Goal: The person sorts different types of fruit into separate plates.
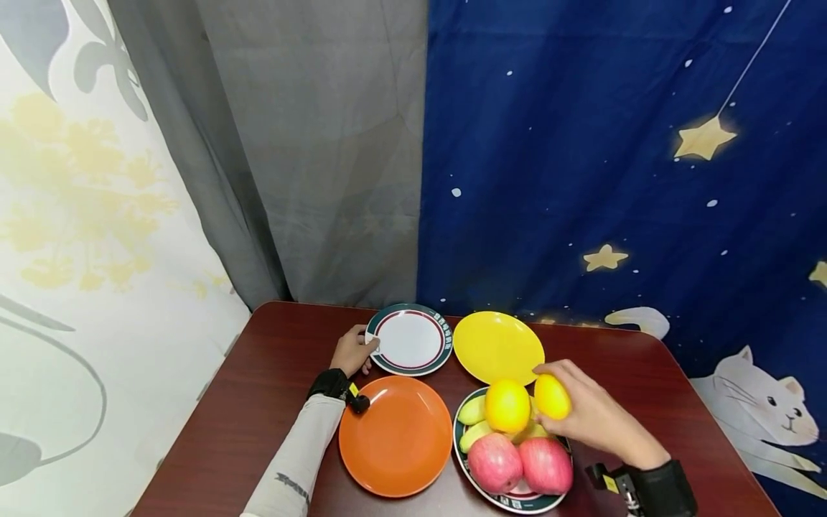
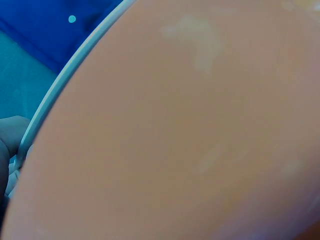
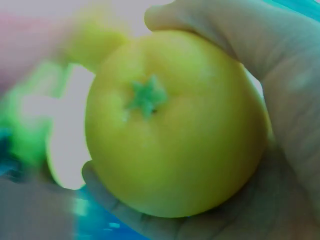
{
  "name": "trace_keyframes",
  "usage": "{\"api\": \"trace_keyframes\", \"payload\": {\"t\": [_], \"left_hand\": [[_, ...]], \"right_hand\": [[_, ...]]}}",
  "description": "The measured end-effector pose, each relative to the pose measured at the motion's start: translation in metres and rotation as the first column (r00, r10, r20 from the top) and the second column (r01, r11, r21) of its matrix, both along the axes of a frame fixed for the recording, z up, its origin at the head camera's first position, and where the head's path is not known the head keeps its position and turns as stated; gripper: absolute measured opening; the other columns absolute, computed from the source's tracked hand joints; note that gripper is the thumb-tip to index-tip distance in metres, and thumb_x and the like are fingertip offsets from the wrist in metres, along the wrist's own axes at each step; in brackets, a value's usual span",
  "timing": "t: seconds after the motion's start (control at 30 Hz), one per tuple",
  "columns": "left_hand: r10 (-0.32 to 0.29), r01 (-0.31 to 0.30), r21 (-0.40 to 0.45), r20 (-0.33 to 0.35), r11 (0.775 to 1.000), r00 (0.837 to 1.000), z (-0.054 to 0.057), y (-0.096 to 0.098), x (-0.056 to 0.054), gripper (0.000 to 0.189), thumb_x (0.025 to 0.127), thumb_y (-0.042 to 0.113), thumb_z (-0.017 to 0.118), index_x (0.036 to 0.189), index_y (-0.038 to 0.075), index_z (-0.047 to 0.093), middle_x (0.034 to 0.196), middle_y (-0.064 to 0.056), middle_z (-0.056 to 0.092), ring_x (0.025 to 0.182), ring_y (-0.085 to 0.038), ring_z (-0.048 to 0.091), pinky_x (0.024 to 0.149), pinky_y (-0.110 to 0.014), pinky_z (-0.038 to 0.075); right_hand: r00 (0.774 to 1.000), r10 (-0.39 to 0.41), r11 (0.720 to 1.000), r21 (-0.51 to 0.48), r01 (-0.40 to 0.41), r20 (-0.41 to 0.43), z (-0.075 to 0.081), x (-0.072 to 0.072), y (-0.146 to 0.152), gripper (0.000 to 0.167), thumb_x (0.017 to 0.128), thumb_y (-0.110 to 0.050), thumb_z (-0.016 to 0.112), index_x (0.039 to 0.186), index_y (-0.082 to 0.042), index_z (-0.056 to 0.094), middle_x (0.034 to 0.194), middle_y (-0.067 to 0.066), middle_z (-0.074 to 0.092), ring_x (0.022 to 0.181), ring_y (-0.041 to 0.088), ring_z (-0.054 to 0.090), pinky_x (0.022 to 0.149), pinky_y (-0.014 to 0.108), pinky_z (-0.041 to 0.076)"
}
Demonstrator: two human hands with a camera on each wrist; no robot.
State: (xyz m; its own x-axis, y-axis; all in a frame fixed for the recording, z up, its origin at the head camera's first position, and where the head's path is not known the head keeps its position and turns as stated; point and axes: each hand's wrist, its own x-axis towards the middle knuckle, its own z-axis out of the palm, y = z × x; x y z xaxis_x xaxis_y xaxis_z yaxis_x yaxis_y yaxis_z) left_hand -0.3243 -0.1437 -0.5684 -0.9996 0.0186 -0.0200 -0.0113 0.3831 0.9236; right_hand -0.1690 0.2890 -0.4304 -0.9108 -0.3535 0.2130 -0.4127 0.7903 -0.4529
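Observation:
My right hand (image 1: 594,411) grips an orange (image 1: 552,397) just above the right side of a fruit plate (image 1: 526,505). The right wrist view shows thumb and fingers curled round this orange (image 3: 175,125), its green star-shaped stem mark facing the camera. On the fruit plate are two red apples (image 1: 494,463), another orange (image 1: 507,406) and yellow-green bananas (image 1: 474,434). At the back, my left hand (image 1: 351,352) pinches the left rim of a white plate (image 1: 408,337) with a dark green border. The left wrist view catches part of that hand (image 2: 14,132) at its left edge.
An orange plate (image 1: 395,438) lies in front of the white one, left of the fruit. A yellow plate (image 1: 497,346) lies at the back, right of the white one. Curtains (image 1: 323,158) hang behind the dark red table (image 1: 245,402).

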Motion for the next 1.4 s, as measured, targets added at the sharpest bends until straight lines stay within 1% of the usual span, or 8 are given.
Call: {"api": "trace_keyframes", "payload": {"t": [0.13, 0.23, 0.33, 0.47, 0.67, 0.83, 0.97, 1.4], "left_hand": [[-0.002, 0.002, 0.003, 0.005, 1.0, 1.0, -0.001, 0.0, -0.001, 0.054, 0.108, 0.017, 0.071, 0.153, -0.007, 0.051, 0.081, -0.011, 0.067, 0.048, -0.018, 0.059, 0.05, -0.028, 0.059], [0.004, -0.004, 0.0, 0.002, 1.0, 1.0, 0.0, 0.0, 0.0, 0.055, 0.108, 0.017, 0.07, 0.153, -0.007, 0.051, 0.081, -0.011, 0.067, 0.048, -0.018, 0.058, 0.05, -0.028, 0.059], [0.015, -0.015, -0.007, 0.002, 1.0, 1.0, 0.0, 0.0, 0.0, 0.054, 0.108, 0.017, 0.071, 0.153, -0.006, 0.052, 0.082, -0.011, 0.067, 0.048, -0.018, 0.058, 0.05, -0.028, 0.059], [0.01, -0.01, -0.008, -0.001, 1.0, 1.0, -0.002, 0.001, 0.001, 0.054, 0.108, 0.017, 0.072, 0.152, -0.007, 0.052, 0.081, -0.011, 0.068, 0.047, -0.018, 0.058, 0.049, -0.028, 0.059], [-0.018, 0.018, 0.023, -0.018, 1.0, 1.0, -0.003, 0.002, -0.004, 0.05, 0.106, 0.013, 0.071, 0.148, -0.008, 0.055, 0.077, -0.009, 0.069, 0.045, -0.016, 0.058, 0.045, -0.029, 0.057], [-0.012, 0.013, 0.048, -0.015, 0.999, 1.0, -0.004, 0.001, -0.005, 0.048, 0.104, 0.01, 0.07, 0.146, -0.008, 0.057, 0.071, -0.008, 0.068, 0.044, -0.015, 0.058, 0.043, -0.029, 0.056], [-0.015, 0.016, 0.036, -0.022, 0.999, 1.0, -0.001, -0.001, -0.004, 0.049, 0.105, 0.008, 0.065, 0.15, -0.009, 0.055, 0.07, -0.009, 0.068, 0.043, -0.015, 0.057, 0.043, -0.03, 0.055], [-0.016, 0.017, 0.035, -0.026, 0.999, 1.0, 0.001, -0.002, -0.002, 0.046, 0.11, 0.005, 0.059, 0.153, -0.01, 0.052, 0.077, -0.01, 0.07, 0.042, -0.015, 0.057, 0.043, -0.03, 0.054]], "right_hand": [[0.995, 0.051, 0.998, -0.017, -0.052, -0.086, 0.037, -0.022, -0.007, 0.064, 0.082, -0.027, 0.098, 0.136, -0.01, 0.068, 0.13, 0.007, 0.064, 0.103, 0.023, 0.066, 0.08, 0.035, 0.064], [0.985, 0.099, 0.991, -0.07, -0.11, -0.14, 0.061, -0.054, -0.032, 0.063, 0.084, -0.023, 0.095, 0.138, -0.01, 0.066, 0.132, 0.009, 0.064, 0.104, 0.027, 0.066, 0.079, 0.038, 0.065], [0.978, 0.141, 0.979, -0.127, -0.161, -0.154, 0.072, -0.092, -0.072, 0.062, 0.086, -0.022, 0.093, 0.14, -0.01, 0.065, 0.133, 0.011, 0.062, 0.105, 0.031, 0.066, 0.081, 0.042, 0.064], [0.981, 0.173, 0.969, -0.164, -0.186, -0.092, 0.066, -0.137, -0.135, 0.066, 0.087, -0.023, 0.092, 0.145, -0.009, 0.063, 0.138, 0.013, 0.059, 0.108, 0.034, 0.063, 0.085, 0.045, 0.062], [0.984, 0.179, 0.977, -0.118, -0.176, 0.017, 0.021, -0.181, -0.212, 0.07, 0.088, -0.024, 0.09, 0.15, -0.008, 0.06, 0.139, 0.014, 0.057, 0.11, 0.032, 0.063, 0.089, 0.041, 0.061], [0.981, 0.172, 0.985, -0.019, -0.171, 0.086, -0.018, -0.191, -0.251, 0.069, 0.089, -0.026, 0.088, 0.15, -0.007, 0.06, 0.144, 0.018, 0.056, 0.117, 0.036, 0.061, 0.092, 0.044, 0.059], [0.979, 0.156, 0.985, 0.058, -0.164, 0.129, -0.039, -0.191, -0.266, 0.07, 0.089, -0.027, 0.087, 0.15, -0.008, 0.06, 0.147, 0.02, 0.055, 0.121, 0.038, 0.059, 0.096, 0.046, 0.059], [0.968, 0.133, 0.979, 0.126, -0.162, 0.214, -0.061, -0.188, -0.268, 0.058, 0.099, -0.036, 0.079, 0.149, -0.011, 0.062, 0.141, 0.018, 0.057, 0.114, 0.031, 0.059, 0.099, 0.041, 0.058]]}}
